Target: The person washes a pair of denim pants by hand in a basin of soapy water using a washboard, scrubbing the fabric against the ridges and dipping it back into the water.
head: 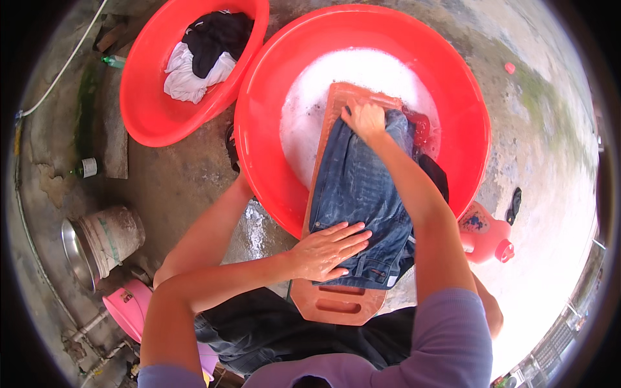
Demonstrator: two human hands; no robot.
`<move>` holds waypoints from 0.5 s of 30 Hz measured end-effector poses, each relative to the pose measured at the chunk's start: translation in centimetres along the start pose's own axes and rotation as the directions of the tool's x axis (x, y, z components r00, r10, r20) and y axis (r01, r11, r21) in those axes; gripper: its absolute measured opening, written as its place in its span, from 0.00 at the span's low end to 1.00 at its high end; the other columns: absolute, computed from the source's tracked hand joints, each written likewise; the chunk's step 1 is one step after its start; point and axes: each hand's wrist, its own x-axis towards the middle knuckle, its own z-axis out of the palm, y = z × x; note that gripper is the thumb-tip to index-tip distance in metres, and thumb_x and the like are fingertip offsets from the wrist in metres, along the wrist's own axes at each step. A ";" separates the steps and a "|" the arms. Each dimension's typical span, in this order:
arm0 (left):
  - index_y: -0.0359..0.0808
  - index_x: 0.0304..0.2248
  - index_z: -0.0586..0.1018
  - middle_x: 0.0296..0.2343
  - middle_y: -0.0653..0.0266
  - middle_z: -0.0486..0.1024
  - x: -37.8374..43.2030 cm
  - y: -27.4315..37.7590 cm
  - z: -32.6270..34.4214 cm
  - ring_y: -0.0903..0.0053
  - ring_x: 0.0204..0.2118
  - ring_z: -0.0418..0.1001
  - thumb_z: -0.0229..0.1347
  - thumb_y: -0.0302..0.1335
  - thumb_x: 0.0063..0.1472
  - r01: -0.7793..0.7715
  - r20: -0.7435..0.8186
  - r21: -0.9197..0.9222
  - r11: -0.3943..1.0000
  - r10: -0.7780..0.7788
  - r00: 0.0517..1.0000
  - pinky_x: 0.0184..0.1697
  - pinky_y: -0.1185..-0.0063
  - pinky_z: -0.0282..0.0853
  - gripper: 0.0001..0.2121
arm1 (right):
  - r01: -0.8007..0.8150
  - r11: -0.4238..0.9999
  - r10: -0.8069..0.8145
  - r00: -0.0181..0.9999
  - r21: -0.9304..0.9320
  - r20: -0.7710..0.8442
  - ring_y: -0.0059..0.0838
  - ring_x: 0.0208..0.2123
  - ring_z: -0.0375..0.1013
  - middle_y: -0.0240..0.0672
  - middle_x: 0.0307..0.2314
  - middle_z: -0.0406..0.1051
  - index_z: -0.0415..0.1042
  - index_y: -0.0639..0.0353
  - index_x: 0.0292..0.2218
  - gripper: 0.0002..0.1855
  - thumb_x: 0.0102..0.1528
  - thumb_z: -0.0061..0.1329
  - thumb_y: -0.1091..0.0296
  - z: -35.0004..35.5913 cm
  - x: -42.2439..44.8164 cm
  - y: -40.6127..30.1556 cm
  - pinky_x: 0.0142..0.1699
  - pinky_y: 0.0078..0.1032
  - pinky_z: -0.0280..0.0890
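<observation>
A pair of blue denim jeans (364, 189) lies along a reddish-brown plastic washboard (339, 308), which slants over the near rim of a big red basin (458, 97) with white suds (310, 111) in it. My left hand (327, 250) rests flat on the waist end of the jeans with its fingers spread. Farther up the board, my right hand (366, 116) is curled down at the far end of the denim; its fingertips are partly hidden. Beside the jeans, on the right, are a dark cloth (433, 175) and a red object (421, 131) in the suds.
A second red basin (150, 111) at upper left holds black (220, 36) and white clothes (184, 80). A pink detergent jug (485, 235) lies right of the large basin. At left are a dirty bucket (114, 235), a metal bowl (77, 254), a pink tub (128, 308) and a green bottle (88, 168).
</observation>
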 end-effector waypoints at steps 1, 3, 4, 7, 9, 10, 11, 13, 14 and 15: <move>0.34 0.54 0.57 0.56 0.62 0.47 -0.4 -0.2 0.3 0.69 0.61 0.40 0.52 0.40 0.50 0.018 -0.011 -0.006 1.000 -0.018 1.000 0.61 0.72 0.35 0.33 | -0.012 1.000 0.010 0.998 0.022 0.061 0.37 0.14 0.69 0.41 0.13 0.68 0.69 0.56 0.19 0.13 0.45 0.46 0.56 -1.1 -1.8 -2.7 0.20 0.36 0.64; 0.34 0.54 0.57 0.57 0.62 0.47 -1.5 -0.7 1.2 0.69 0.61 0.40 0.52 0.40 0.50 0.098 0.026 -0.076 0.992 -0.096 0.995 0.61 0.72 0.35 0.33 | 0.151 0.925 -0.210 0.968 0.348 0.136 0.37 0.14 0.69 0.39 0.11 0.67 0.69 0.56 0.18 0.13 0.44 0.44 0.57 -6.5 -7.4 -8.5 0.20 0.34 0.64; 0.34 0.54 0.58 0.57 0.62 0.47 -1.4 -0.7 1.2 0.69 0.61 0.40 0.52 0.39 0.50 0.121 0.091 -0.124 0.985 -0.110 0.990 0.61 0.71 0.35 0.33 | 0.146 0.928 -0.204 0.969 0.344 0.137 0.37 0.14 0.69 0.39 0.11 0.67 0.69 0.56 0.18 0.13 0.44 0.44 0.57 -6.6 -7.7 -8.1 0.20 0.34 0.64; 0.34 0.54 0.58 0.57 0.62 0.47 -0.9 -0.5 0.4 0.69 0.61 0.39 0.52 0.39 0.51 0.060 0.013 -0.033 0.998 -0.059 0.998 0.61 0.71 0.35 0.33 | 0.557 0.775 -0.601 0.796 0.297 0.074 0.32 0.12 0.67 0.34 0.09 0.64 0.66 0.55 0.17 0.10 0.44 0.43 0.62 -6.7 -8.4 -7.5 0.18 0.28 0.61; 0.34 0.54 0.57 0.57 0.62 0.47 0.0 0.0 -0.1 0.69 0.61 0.39 0.51 0.39 0.51 0.008 0.021 -0.005 1.000 -0.008 1.000 0.61 0.71 0.35 0.33 | 0.449 0.884 -0.384 0.857 -0.131 0.344 0.28 0.14 0.68 0.32 0.13 0.66 0.69 0.54 0.22 0.07 0.46 0.43 0.64 -2.1 -1.5 -2.0 0.15 0.28 0.61; 0.34 0.54 0.57 0.57 0.62 0.47 0.5 0.1 0.1 0.69 0.61 0.39 0.51 0.40 0.51 -0.015 0.024 -0.009 1.000 0.015 1.000 0.61 0.71 0.35 0.33 | 0.245 0.967 -0.245 0.970 -0.069 0.013 0.30 0.17 0.70 0.33 0.15 0.67 0.70 0.54 0.22 0.06 0.47 0.44 0.65 -1.1 0.5 0.6 0.16 0.30 0.63; 0.34 0.54 0.57 0.57 0.62 0.47 0.7 0.0 0.1 0.70 0.61 0.39 0.51 0.40 0.51 -0.028 0.028 -0.012 1.000 0.029 0.999 0.61 0.71 0.35 0.33 | 0.196 0.971 -0.193 0.981 -0.137 0.033 0.31 0.19 0.71 0.35 0.17 0.68 0.70 0.55 0.22 0.07 0.47 0.44 0.64 0.4 0.5 0.9 0.17 0.32 0.63; 0.34 0.54 0.57 0.57 0.63 0.47 -0.3 -0.2 0.6 0.70 0.61 0.39 0.51 0.39 0.51 0.010 0.005 -0.041 0.999 -0.010 1.000 0.61 0.71 0.35 0.33 | 0.111 0.981 -0.109 0.994 0.157 -0.018 0.32 0.19 0.70 0.38 0.19 0.67 0.70 0.55 0.21 0.09 0.46 0.45 0.61 -1.8 -2.6 -4.3 0.19 0.33 0.63; 0.34 0.54 0.57 0.57 0.62 0.47 -1.0 -0.6 0.7 0.70 0.61 0.39 0.51 0.39 0.51 0.045 0.012 -0.055 0.997 -0.044 0.999 0.61 0.71 0.35 0.33 | 0.176 0.969 -0.192 0.978 0.171 0.080 0.32 0.19 0.69 0.38 0.19 0.65 0.70 0.55 0.19 0.11 0.45 0.45 0.58 -4.5 -5.5 -7.6 0.19 0.33 0.63; 0.34 0.54 0.58 0.57 0.62 0.47 -1.4 -1.0 0.7 0.70 0.61 0.39 0.51 0.39 0.50 0.068 0.021 -0.057 0.996 -0.066 0.998 0.61 0.71 0.35 0.33 | 0.242 0.899 -0.288 0.954 0.365 0.076 0.35 0.16 0.65 0.36 0.17 0.60 0.65 0.55 0.14 0.13 0.42 0.46 0.58 -7.3 -8.1 -9.4 0.20 0.32 0.63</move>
